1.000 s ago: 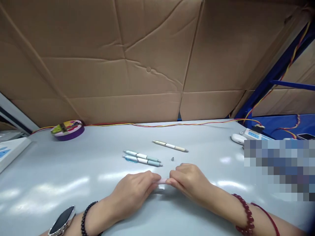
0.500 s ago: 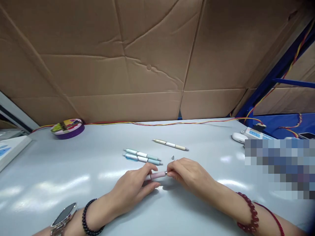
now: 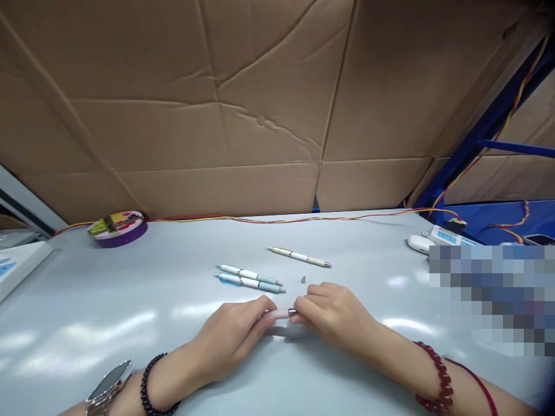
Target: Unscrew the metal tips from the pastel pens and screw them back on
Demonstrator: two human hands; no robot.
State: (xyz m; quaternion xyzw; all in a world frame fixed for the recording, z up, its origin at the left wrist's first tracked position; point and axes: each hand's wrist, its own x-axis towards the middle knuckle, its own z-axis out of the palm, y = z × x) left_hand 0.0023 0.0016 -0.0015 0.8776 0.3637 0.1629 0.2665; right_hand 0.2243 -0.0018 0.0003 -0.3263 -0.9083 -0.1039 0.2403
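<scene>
A pink pen (image 3: 280, 314) lies level between my two hands, just above the table. My left hand (image 3: 232, 332) is closed around its left part, thumb and fingers pinching the barrel. At the other end, my right hand (image 3: 333, 312) pinches the pen's silver metal tip; its fingertips partly cover that end. A small grey metal cone (image 3: 303, 279) lies on the table behind my right hand. Farther left, a light green pen (image 3: 247, 273) and a blue pen (image 3: 251, 283) rest side by side. Behind them is a cream pen (image 3: 299, 256).
A round purple box (image 3: 124, 234) stands at the table's back left, near red and yellow wires (image 3: 243, 219). A white box (image 3: 21, 266) is at the left edge. On the right are a power strip (image 3: 446, 236) and a white rounded object (image 3: 418, 243). Cardboard (image 3: 195, 138) walls the back.
My left hand's fingers have closed tighter on the pink pen and sit nearer its tip. The right hand still pinches the metal end, and more of that metal shows.
</scene>
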